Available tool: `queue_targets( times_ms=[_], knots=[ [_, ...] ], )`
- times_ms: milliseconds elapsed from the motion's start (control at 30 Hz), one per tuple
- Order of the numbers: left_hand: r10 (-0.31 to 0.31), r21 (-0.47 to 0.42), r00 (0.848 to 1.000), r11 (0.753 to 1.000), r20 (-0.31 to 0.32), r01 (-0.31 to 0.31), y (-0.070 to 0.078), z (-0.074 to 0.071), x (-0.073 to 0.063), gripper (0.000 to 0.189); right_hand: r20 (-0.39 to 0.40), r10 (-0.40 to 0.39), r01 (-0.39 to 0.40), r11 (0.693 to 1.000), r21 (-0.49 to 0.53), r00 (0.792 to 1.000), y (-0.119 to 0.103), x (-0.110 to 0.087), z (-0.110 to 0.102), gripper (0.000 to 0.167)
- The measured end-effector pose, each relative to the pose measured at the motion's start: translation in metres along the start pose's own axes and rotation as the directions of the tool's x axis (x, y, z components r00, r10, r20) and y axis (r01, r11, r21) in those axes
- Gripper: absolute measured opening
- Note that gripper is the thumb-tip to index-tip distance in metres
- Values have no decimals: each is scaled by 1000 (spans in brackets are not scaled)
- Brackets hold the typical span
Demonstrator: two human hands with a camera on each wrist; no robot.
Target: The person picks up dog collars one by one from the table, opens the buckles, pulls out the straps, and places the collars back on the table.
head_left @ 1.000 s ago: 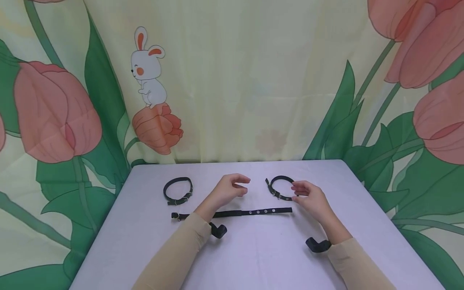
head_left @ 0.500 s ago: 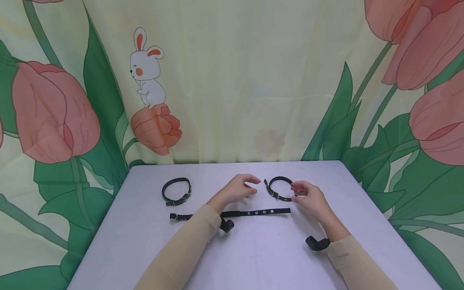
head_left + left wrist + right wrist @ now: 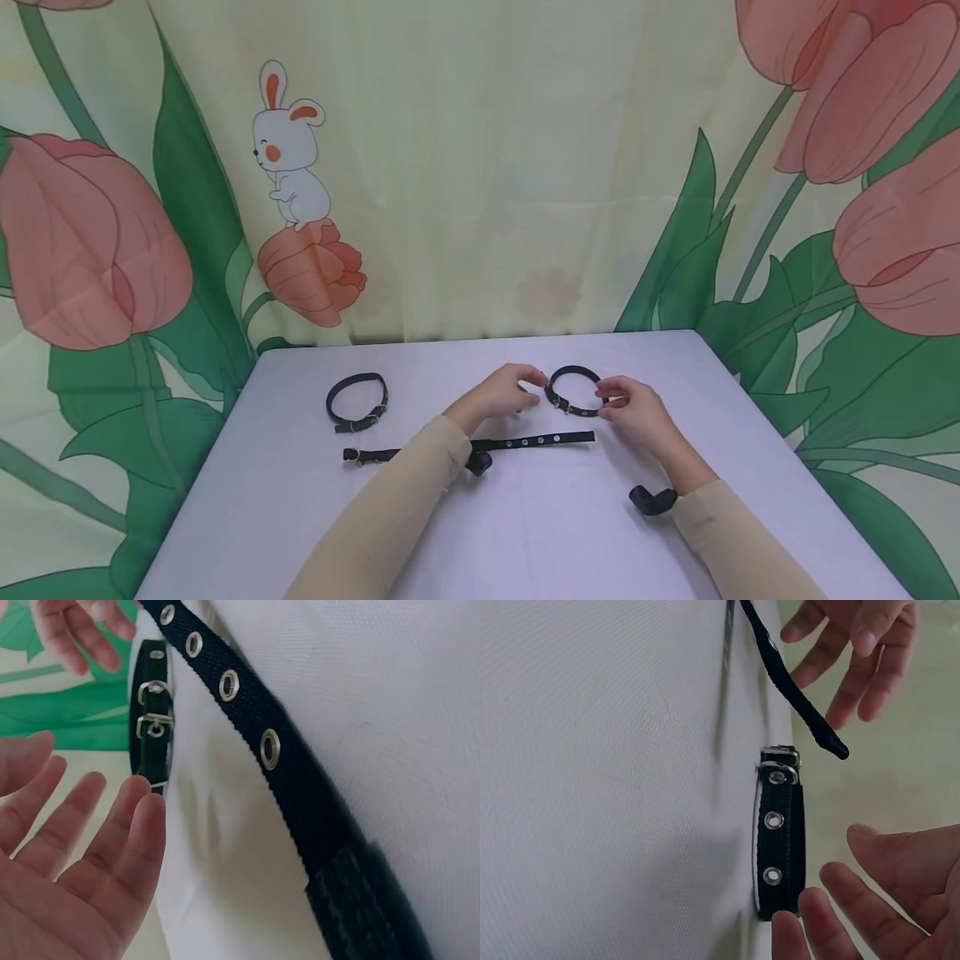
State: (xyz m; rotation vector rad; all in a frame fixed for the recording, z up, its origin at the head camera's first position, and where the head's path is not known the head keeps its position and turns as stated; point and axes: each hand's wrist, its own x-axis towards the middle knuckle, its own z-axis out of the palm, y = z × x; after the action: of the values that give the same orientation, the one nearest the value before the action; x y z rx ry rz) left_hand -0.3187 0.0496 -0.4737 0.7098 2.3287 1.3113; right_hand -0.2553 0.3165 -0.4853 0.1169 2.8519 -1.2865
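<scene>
A black dog collar (image 3: 579, 411), buckled into a loop, stands on its edge between my two hands. My left hand (image 3: 504, 392) is at the loop's left side, near the buckle, its fingers apart and gently bent. At the opposite side, the fingertips of my right hand (image 3: 636, 408) come right up to the band. The right wrist view shows metal eyelets along this collar (image 3: 774, 847) and loosely spread fingers (image 3: 825, 919) beside its end. Nearer my body lies a second collar (image 3: 528, 442), unbuckled and stretched out, partly hidden behind my left forearm.
A third black collar (image 3: 330, 406), also looped, sits at the table's left. The white-covered table (image 3: 540, 533) ends at a curtain (image 3: 465, 208) printed with tulips and a rabbit. Black wrist cameras (image 3: 652, 501) jut from beneath both sleeves.
My left hand has travelled right, from above the stretched-out collar to the left side of the right-hand loop. The right hand stays almost still, and the head view shifts slightly.
</scene>
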Motion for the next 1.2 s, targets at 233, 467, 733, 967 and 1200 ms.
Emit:
queue_targets(
  times_ms=[233,467,733,967,1200],
  knots=[
    [6,61,1000,998,23,-7,-2,7,12,41,32,14,-13,1000,-21,999,0,7,3,46],
    [0,81,999,997,44,-4,-2,14,20,43,63,29,-29,1000,5,998,6,12,9,42],
    [-4,72,998,997,60,0,-6,20,28,43,80,16,-18,1000,24,997,9,15,14,38],
    [-21,71,997,997,71,16,-6,23,31,42,75,31,-33,999,20,997,11,16,17,36],
    [-1,59,997,998,75,-3,-7,25,37,41,48,17,-17,1000,17,999,11,18,18,34]
  ],
)
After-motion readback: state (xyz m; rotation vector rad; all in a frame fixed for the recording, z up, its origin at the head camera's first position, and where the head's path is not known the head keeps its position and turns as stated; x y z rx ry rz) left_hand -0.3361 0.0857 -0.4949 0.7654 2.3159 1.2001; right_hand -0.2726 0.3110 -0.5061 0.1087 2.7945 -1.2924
